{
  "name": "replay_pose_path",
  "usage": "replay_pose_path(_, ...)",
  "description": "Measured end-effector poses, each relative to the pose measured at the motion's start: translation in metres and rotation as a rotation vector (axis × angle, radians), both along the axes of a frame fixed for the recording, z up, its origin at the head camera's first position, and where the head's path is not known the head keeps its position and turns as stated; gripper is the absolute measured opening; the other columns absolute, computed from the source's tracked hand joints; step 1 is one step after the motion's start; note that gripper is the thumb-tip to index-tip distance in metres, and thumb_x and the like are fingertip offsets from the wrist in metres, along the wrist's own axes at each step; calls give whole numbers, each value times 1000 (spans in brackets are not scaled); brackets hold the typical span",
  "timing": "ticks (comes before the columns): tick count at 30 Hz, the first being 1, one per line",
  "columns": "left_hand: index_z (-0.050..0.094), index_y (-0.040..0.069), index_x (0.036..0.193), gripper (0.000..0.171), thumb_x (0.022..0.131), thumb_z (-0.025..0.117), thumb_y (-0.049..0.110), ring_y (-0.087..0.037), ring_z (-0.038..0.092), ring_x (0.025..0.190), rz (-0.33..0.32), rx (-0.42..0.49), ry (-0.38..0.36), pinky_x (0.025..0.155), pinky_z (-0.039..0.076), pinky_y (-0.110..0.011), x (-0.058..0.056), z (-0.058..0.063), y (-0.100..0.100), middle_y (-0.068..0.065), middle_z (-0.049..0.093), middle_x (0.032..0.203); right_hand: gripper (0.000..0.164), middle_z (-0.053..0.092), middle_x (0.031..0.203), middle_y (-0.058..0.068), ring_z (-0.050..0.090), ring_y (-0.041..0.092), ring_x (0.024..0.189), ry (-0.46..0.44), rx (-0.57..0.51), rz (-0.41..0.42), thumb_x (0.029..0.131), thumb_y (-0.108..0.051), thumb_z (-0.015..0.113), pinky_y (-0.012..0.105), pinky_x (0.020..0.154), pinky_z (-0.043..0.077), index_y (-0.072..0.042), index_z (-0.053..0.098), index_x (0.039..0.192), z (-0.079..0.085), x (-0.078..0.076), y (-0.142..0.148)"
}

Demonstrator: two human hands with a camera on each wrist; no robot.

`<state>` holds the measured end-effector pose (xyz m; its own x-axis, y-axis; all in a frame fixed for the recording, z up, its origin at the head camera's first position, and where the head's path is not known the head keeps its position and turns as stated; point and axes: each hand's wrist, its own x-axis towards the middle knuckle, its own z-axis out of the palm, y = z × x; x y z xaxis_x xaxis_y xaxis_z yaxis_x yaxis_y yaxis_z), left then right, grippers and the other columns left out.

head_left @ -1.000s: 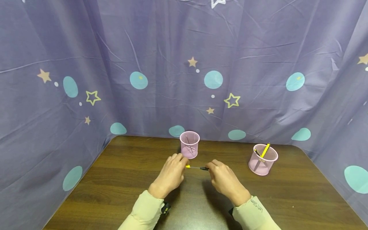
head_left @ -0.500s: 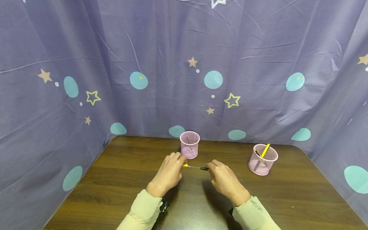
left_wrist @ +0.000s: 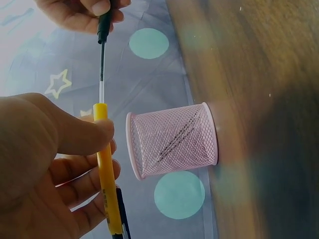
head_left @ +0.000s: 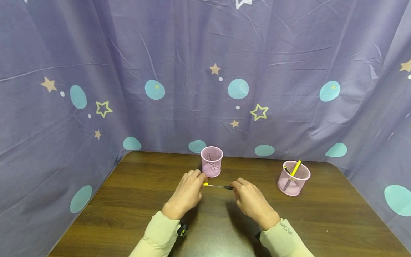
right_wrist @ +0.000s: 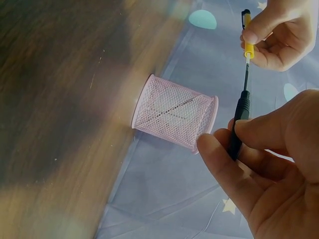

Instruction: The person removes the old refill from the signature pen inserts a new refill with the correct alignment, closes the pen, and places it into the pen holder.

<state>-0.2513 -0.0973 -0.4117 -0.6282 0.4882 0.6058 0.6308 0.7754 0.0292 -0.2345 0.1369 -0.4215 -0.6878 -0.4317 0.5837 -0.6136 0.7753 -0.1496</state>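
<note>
Head view: our left hand (head_left: 187,191) pinched a yellow barrel (head_left: 206,184), our right hand (head_left: 252,201) a black pen end (head_left: 228,187), above the table (head_left: 321,221); a pen cup (head_left: 289,188) stood toward its far right corner. Left wrist: a refill (left_wrist: 102,69) bridged both. Right wrist: a mesh cup (right_wrist: 172,114) stood just beyond, near the far edge.

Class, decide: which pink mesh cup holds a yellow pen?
The right cup: a yellow pen sticks out of it. The left cup shows only thin sticks.
</note>
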Motion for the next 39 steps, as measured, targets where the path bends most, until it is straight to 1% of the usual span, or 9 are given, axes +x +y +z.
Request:
replay_pose_path(5, 61, 11, 85, 27, 65, 68, -6, -20, 50, 73, 11, 11, -22, 64, 39, -31, -1, 3, -3, 2, 50, 77, 20, 58, 79, -7, 58, 11, 66, -6, 0, -3, 79, 3, 64, 32, 60, 50, -10, 69, 93, -1, 0, 0)
replay_pose_path(11, 61, 12, 84, 24, 68, 67, -5, -21, 49, 73, 26, 16, -55, 65, 39, -32, -2, 4, -4, 3, 50, 77, 20, 58, 80, -7, 58, 11, 67, -9, -2, -3, 80, 3, 64, 32, 61, 50, -10, 69, 94, 0, 0, 0)
replay_pose_path(17, 61, 11, 83, 21, 70, 67, -5, -22, 51, 72, 34, 28, -52, 64, 40, -33, -1, 2, -3, 1, 53, 76, 20, 59, 80, -6, 59, 11, 68, -13, -8, 0, 80, 3, 64, 32, 62, 51, -9, 70, 94, 1, 0, 1)
replay_pose_path(22, 61, 11, 81, 21, 69, 68, -5, -22, 52, 71, 47, 41, -41, 63, 41, -33, -3, -2, -2, 1, 53, 75, 21, 58, 80, -7, 59, 11, 68, -8, -12, -6, 80, 3, 64, 32, 62, 51, -10, 70, 95, 2, 1, 2)
replay_pose_path(29, 63, 11, 80, 18, 70, 71, -1, -20, 53, 72, 42, 40, -82, 64, 43, -34, -5, -9, 0, 3, 53, 74, 21, 59, 81, -7, 60, 11, 69, -10, -16, -8, 80, 3, 64, 33, 63, 51, -11, 70, 95, 2, 0, 3)
replay_pose_path(34, 64, 12, 78, 18, 69, 72, -1, -20, 54, 71, 52, 31, -98, 64, 44, -34, -6, -15, 2, 3, 54, 74, 22, 59, 81, -7, 60, 12, 70, -13, -14, -8, 80, 3, 64, 33, 63, 51, -11, 70, 96, 1, 0, 3)
replay_pose_path(39, 64, 13, 76, 19, 67, 69, -2, -20, 54, 71, 47, 0, -117, 65, 45, -35, -7, -20, 3, 3, 54, 74, 22, 59, 80, -6, 59, 12, 69, -9, -18, -6, 79, 4, 64, 33, 62, 51, -10, 70, 95, 2, 0, 3)
